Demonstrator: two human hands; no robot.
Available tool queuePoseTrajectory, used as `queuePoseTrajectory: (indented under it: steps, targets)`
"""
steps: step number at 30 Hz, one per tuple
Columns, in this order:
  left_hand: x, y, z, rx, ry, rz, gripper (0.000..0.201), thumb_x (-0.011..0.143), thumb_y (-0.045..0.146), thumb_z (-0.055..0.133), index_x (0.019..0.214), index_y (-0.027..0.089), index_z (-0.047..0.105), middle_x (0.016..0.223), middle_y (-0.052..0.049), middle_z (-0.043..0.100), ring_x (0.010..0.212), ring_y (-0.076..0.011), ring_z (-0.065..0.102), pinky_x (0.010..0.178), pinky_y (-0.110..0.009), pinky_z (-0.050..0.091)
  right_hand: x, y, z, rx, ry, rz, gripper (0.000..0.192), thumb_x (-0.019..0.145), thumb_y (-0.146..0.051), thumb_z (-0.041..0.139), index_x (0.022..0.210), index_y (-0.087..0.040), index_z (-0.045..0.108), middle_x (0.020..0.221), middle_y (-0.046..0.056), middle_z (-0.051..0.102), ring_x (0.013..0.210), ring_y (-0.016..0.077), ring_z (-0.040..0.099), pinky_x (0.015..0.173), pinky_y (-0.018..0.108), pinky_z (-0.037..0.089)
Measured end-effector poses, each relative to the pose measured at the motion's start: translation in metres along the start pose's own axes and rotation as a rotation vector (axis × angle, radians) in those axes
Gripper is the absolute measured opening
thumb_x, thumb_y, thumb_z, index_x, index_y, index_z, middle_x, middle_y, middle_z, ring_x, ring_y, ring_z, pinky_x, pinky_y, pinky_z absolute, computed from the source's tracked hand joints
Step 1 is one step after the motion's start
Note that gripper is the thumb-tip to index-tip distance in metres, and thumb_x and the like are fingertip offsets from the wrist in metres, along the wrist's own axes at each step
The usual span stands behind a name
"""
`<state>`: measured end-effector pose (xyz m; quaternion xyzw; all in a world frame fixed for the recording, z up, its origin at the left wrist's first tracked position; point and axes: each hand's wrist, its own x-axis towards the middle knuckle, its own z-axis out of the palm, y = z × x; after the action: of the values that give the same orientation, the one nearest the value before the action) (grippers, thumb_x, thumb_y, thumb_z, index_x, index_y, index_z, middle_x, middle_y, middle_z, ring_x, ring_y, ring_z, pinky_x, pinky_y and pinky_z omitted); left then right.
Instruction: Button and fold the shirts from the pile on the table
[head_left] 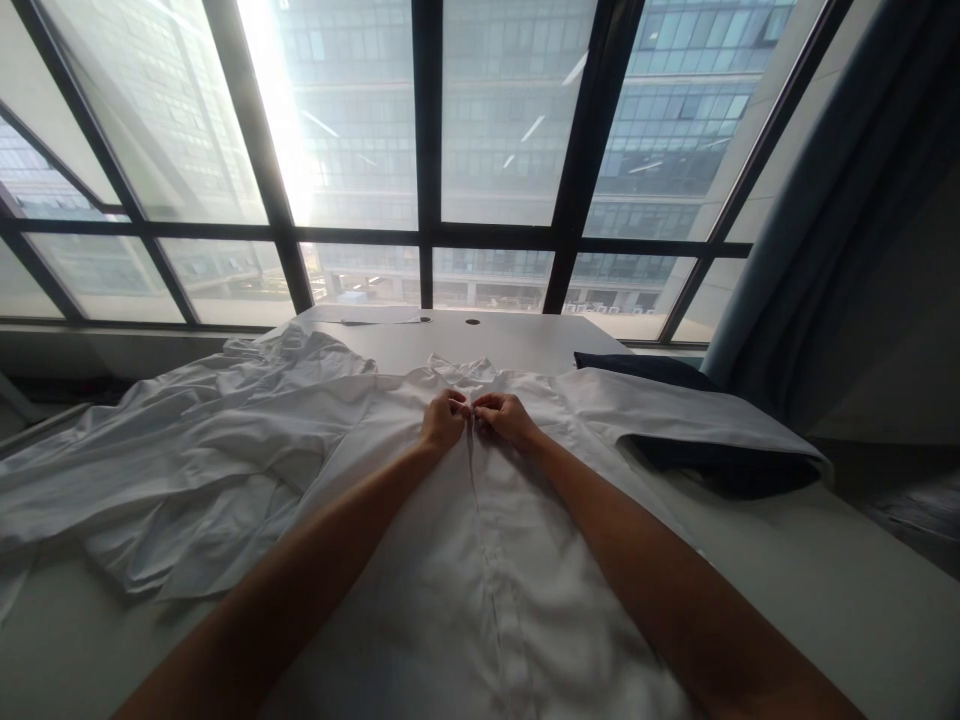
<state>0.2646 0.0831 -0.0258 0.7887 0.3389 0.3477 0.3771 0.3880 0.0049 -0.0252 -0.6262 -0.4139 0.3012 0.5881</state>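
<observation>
My forearms ran up from the bottom of the frame over a white shirt [487,560] laid flat on the bench [810,590]. At mid-frame my left hand [442,422] and right hand [504,416] met at the placket just below the collar, each grip pinching the cloth, fingertips touching. Crumpled white cloth [172,470] lay at left, a dark cloth [720,465] at right, the window [495,150] beyond.

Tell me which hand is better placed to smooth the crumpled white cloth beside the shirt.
Probably the left hand: the crumpled cloth lies on its side, while the right hand pinches the shirt front farther away.
</observation>
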Motion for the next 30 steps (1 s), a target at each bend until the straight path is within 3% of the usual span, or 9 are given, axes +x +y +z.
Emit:
queuePoseTrajectory:
  steps: [9,17,23,30]
  targets:
    - [-0.0002,-0.0023,0.0005,0.044,0.004,0.062,0.01,0.08,0.01,0.062,0.087,0.016,0.064,0.083,-0.003,0.073,0.079,-0.0159,0.067,0.072,-0.024,0.049,0.0061,0.0085,0.0038,-0.255,0.064,-0.016,0.028,0.068,-0.035,0.081,0.075,-0.014,0.063,0.057,-0.002,0.061,0.045,0.0092,0.055,0.041,0.018,0.041]
    - [-0.0039,0.0051,-0.0015,0.018,0.016,0.01,0.014,0.082,0.015,0.063,0.096,0.017,0.062,0.08,-0.003,0.075,0.073,-0.0155,0.069,0.069,-0.023,0.049,-0.0004,0.0065,0.0055,-0.549,0.136,-0.231,0.013,0.071,-0.027,0.072,0.073,-0.016,0.068,0.069,0.002,0.071,0.062,0.013,0.062,0.059,0.02,0.045]
    - [-0.0047,0.0058,-0.0038,0.022,0.005,0.026,0.014,0.08,0.013,0.064,0.093,0.017,0.061,0.077,-0.003,0.075,0.071,-0.0152,0.069,0.069,-0.023,0.048,-0.0034,0.0058,0.0072,-0.546,0.129,-0.262,0.012,0.07,-0.027,0.071,0.073,-0.016,0.07,0.07,0.003,0.071,0.063,0.0138,0.062,0.062,0.022,0.046]
    - [-0.0041,0.0036,-0.0044,0.084,0.018,0.083,0.014,0.078,0.016,0.065,0.091,0.017,0.062,0.074,0.0,0.071,0.067,-0.0133,0.064,0.065,-0.022,0.046,0.0007,0.0066,0.0029,-0.434,0.068,-0.13,0.016,0.081,-0.026,0.06,0.078,-0.014,0.069,0.065,0.002,0.068,0.056,0.0116,0.058,0.055,0.02,0.043]
